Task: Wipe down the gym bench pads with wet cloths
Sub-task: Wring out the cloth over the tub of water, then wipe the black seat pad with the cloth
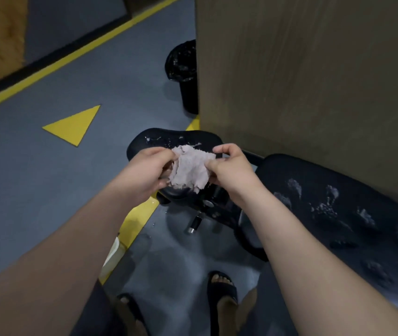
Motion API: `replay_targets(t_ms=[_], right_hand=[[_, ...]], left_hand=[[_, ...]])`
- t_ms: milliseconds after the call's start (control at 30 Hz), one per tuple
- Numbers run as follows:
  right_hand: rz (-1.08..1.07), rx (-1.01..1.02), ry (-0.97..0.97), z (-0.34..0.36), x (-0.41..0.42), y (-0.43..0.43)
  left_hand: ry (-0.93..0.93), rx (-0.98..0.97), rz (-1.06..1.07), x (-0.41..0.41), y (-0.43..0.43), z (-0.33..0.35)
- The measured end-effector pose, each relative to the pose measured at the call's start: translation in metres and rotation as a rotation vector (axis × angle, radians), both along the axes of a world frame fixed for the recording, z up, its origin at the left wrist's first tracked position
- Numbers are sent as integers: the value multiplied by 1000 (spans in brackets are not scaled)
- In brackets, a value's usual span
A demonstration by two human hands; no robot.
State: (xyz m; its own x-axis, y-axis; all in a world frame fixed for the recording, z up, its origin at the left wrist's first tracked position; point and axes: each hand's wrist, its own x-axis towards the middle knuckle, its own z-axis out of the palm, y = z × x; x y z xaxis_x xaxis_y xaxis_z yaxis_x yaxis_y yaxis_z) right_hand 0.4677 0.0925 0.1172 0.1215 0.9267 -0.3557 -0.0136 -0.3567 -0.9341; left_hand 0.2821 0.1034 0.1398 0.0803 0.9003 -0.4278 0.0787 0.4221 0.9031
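Observation:
A crumpled pale grey-pink wet cloth (189, 169) hangs between both hands above the small black seat pad (159, 139). My left hand (150, 169) pinches its left edge and my right hand (228, 169) pinches its right edge. The seat pad carries white foam streaks along its far side. The long black back pad (333, 214) stretches to the lower right, dotted with white foam patches. The cloth and hands hide the middle of the seat pad.
A tall brown wooden panel (314, 93) stands close behind the bench. A black foam roller pad (184, 66) sits at the panel's left edge. Yellow lines and a yellow triangle (74, 126) mark the grey floor. My sandalled feet (222, 289) stand on wet floor below.

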Motion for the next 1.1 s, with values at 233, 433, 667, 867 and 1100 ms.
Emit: replay_targets(t_ms=[233,433,667,867,1100], right_hand=[[26,42,-153,3,-16,-13],[76,35,-191,-10,-38,-10],[42,-135,-51,-41,-57,9],[-34,-138,-239,-45,-51,11],[233,222,-844,-53,-51,24]], left_hand=[[-33,56,45,-3,-23,1],[-32,139,-85,-17,-10,-31],[-24,-83,-241,-33,15,-86],[277,39,-356,-50,35,-85],[686,112,-379,-76,34,-104]])
